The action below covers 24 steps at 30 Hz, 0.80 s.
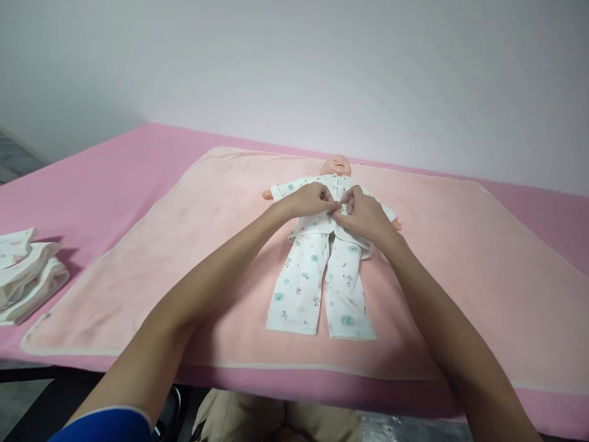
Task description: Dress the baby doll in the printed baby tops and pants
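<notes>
On the doll [335,166], face up near the middle of the blanket [225,202] on the worktop [115,178]: a long-sleeved shirt [315,225]. Left hand [313,199] and right hand [363,215] together at mid-chest, fingers of each narrowed to a pinch on the shirt front; exact hold between the fingertips too small to tell.

Likely faults from here: slipping of the cloth out of the fingertips, through so slight a pinch on thin, soft fabric; skewing of the two front edges, through unequal pull; sliding of the whole doll over the blanket, through a tug with no hand bracing the body.

Appearance of the shirt: white, scattered with small teal and darker prints; sleeves spread outward to either side; lower hem loose, rumpled and flared over the top of matching trousers [299,288], laid flat with legs slightly parted.
</notes>
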Available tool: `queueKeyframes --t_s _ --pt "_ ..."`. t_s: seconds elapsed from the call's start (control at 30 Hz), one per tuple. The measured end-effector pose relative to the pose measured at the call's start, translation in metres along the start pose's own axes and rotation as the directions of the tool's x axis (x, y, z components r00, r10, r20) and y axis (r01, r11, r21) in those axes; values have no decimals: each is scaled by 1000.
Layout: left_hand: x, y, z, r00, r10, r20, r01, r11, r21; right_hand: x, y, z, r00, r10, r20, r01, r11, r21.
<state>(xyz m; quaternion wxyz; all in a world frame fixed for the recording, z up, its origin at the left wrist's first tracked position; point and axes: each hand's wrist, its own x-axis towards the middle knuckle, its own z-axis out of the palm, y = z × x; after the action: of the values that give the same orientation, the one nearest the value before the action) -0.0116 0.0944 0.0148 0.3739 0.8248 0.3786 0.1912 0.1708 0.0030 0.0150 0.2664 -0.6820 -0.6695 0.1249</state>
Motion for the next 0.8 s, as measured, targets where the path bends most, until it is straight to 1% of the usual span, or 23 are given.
queueKeyframes --t_s 0.07,0.13,0.2,0.27,0.3,0.4,0.47,0.53,0.63,0.73,0.8 --pt "2 -5 1 1000 -12 12 12 999 -37 -1 6 0 999 -50 9 49 995 87" --pt "0 -9 1 1000 0 23 1 998 -57 -3 11 -1 997 -76 28 68 972 224" --pt "-3 -11 -1 999 20 36 -18 997 -72 -2 12 0 996 -68 51 42 915 401" --pt "-3 -12 -3 999 31 42 -27 996 -85 1 14 2 996 -72 54 33 848 529" --pt "-3 -13 -4 998 33 45 -29 995 -93 2 15 4 995 -83 49 41 830 556" --pt "-1 -16 -7 996 38 77 -28 992 -126 8 22 7 993 -105 54 55 816 575" --pt "0 -17 -6 996 46 76 -33 987 -158 10 27 8 994 -103 46 55 799 598" --pt "-1 -17 -5 997 42 57 -31 982 -187 11 31 11 994 -103 16 71 782 619" --pt "-3 -14 -2 999 22 27 -16 980 -196 11 38 20 990 -131 -44 128 756 642" --pt "-5 -12 0 999 30 13 -27 980 -197 11 45 29 984 -144 -104 176 712 680" --pt "-5 -12 1 999 42 12 -39 978 -207 11 48 30 982 -144 -123 188 674 714"
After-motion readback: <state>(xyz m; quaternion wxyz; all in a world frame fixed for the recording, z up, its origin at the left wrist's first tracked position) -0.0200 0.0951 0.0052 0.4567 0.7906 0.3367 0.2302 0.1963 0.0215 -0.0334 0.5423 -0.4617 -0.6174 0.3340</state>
